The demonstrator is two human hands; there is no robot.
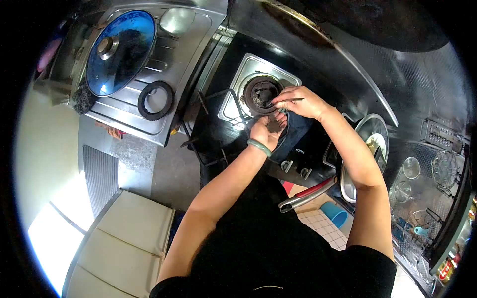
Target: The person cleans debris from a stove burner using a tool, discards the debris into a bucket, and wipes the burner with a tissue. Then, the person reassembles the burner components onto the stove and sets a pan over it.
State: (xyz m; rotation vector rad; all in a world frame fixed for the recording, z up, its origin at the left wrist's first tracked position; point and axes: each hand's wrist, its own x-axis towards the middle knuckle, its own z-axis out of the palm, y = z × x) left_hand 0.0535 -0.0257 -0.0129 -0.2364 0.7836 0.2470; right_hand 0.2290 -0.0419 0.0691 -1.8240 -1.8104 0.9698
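My right hand (305,102) is closed in a pinch on a thin dark stick-like tool (292,100), its tip over the gas burner (252,99). The burner is brown and stained, set in a square metal drip tray (229,108). Just below the burner, my left hand (262,131) is turned palm up, fingers slightly curled, with a green bangle (260,147) on the wrist. A dark brown roundish piece (274,126) lies in that palm; whether it is a solid part or loose dirt I cannot make out.
A black pan support (202,104) sits on the stove left of the burner. On the steel drainboard (171,116) lie a blue-tinted glass lid (130,49) and a black ring (143,102). A red-handled pan (318,188) stands right. Strainers (411,168) and a grater (439,135) hang beyond it.
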